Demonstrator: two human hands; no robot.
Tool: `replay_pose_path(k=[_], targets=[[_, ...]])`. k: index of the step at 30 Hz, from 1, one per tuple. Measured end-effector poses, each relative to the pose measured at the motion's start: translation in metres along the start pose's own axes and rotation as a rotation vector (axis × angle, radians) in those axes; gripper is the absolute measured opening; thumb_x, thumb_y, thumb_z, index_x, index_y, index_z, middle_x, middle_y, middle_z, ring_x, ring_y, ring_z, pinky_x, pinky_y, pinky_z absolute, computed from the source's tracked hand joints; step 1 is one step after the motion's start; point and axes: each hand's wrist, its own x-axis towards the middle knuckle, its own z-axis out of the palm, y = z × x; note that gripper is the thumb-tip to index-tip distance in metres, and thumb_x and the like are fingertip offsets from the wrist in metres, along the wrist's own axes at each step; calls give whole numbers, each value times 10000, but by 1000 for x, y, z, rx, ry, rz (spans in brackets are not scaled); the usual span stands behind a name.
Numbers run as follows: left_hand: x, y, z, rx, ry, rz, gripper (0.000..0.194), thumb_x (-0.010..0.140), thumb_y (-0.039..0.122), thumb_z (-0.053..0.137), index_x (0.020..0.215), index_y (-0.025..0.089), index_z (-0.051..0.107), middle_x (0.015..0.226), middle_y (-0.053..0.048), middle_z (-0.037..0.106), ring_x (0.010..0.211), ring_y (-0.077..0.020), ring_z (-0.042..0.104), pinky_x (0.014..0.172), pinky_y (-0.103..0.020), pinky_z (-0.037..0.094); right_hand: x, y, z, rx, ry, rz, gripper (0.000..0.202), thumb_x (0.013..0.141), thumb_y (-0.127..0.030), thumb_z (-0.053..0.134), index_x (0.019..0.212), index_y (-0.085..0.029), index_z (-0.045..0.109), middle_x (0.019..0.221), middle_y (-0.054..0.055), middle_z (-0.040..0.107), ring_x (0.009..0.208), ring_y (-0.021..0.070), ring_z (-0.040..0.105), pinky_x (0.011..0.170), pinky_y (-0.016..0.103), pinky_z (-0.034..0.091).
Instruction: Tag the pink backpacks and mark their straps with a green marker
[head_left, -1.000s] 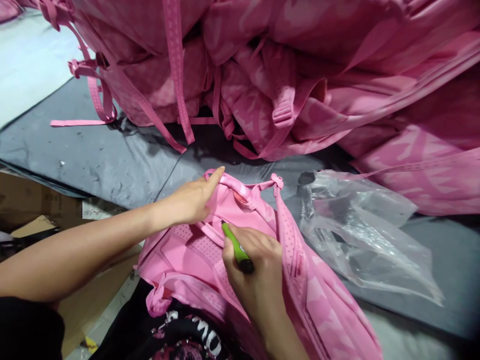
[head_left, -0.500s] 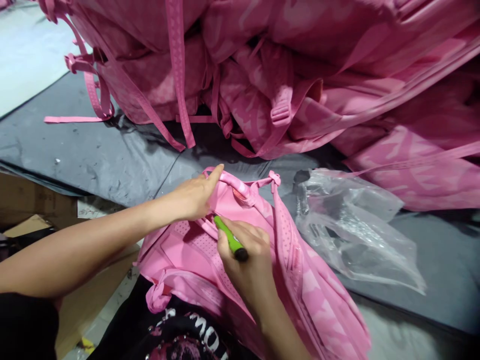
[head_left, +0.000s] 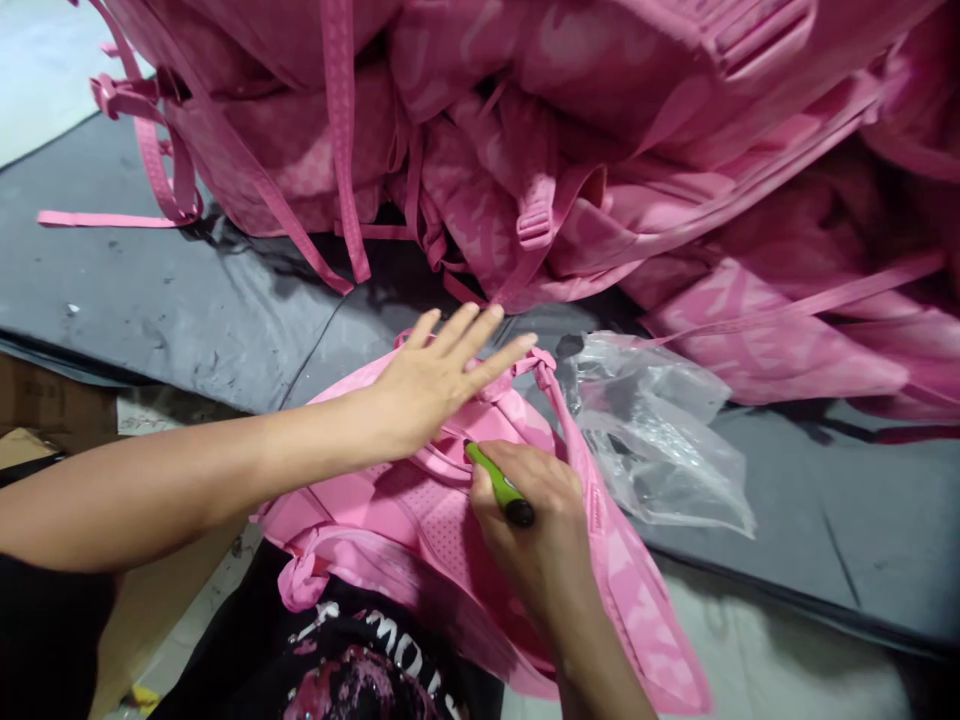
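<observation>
A slim green marker with a dark end (head_left: 499,486) is gripped in the fingers of the right hand (head_left: 538,515), above the pink camouflage-patterned fabric backpack (head_left: 645,610); the backpack is overlaid by the left hand (head_left: 427,392), its fingers spread wide.

the pink backpack (head_left: 439,520), soft and creased, slants along the near edge of the gray table (head_left: 112,280), dotted back panel facing up, pale camouflage patches on its side, straps bundled in knots. the green marker (head_left: 499,485), black at both ends, tilts over the pink backpack, tip end nearer the gray table.
</observation>
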Motion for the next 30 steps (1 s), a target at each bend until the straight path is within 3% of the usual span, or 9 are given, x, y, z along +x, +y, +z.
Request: replay_pose_path(k=[2, 6, 11, 15, 18, 23, 30], targets=[[9, 7, 10, 10, 9, 111, 1101, 775, 272, 722, 1570, 208, -37, 1634, -192, 60, 1505, -371, 83, 1167, -543, 143, -1, 3, 1, 16, 0, -1, 183, 887, -213, 527, 970, -176, 687, 978, 46, 717, 909, 232, 643, 866, 421, 454], [19, 12, 24, 46, 5, 100, 1203, 712, 321, 792, 1569, 211, -46, 1622, -228, 95, 1472, -388, 192, 1142, -507, 183, -2, 11, 0, 29, 13, -1, 192, 889, -219, 552, 1008, -186, 699, 989, 50, 732, 893, 229, 667, 849, 416, 491], [13, 9, 26, 61, 66, 104, 955, 831, 302, 661, 1572, 179, 71, 1567, -225, 280, 1319, -340, 426, 1062, -444, 290, -4, 20, -12, 123, -47, 23, 198, 894, -217, 580, 1046, -209, 707, 1032, 46, 731, 939, 211, 674, 866, 397, 505], [11, 10, 28, 53, 109, 85, 919, 838, 289, 646, 1572, 174, 104, 1574, -220, 265, 1379, -353, 358, 1086, -449, 271, 3, 18, -10, 203, -119, 13, 206, 885, -199, 592, 1053, -219, 711, 1046, 33, 729, 961, 198, 672, 886, 382, 501], [13, 14, 30, 59, 91, -46, 921, 839, 305, 649, 1574, 185, 107, 1596, -217, 214, 1447, -384, 231, 1124, -509, 210, 8, 12, 1, 104, -127, 22, 177, 829, -156, 607, 949, -211, 725, 953, 30, 739, 907, 216, 675, 869, 393, 489], [15, 20, 26, 60, 27, -129, 913, 837, 279, 638, 1574, 157, 114, 1583, -213, 249, 1333, -364, 377, 1090, -492, 274, 6, 11, 4, -50, -20, 11, 189, 854, -175, 571, 973, -198, 717, 925, 40, 737, 875, 228, 661, 861, 413, 466], [14, 19, 27, 76, 14, -142, 885, 845, 275, 626, 1572, 148, 138, 1591, -198, 238, 1307, -352, 385, 1087, -480, 278, 9, 16, -1, 22, -80, -34, 188, 853, -165, 560, 963, -185, 712, 928, 54, 733, 864, 216, 665, 847, 384, 498]])
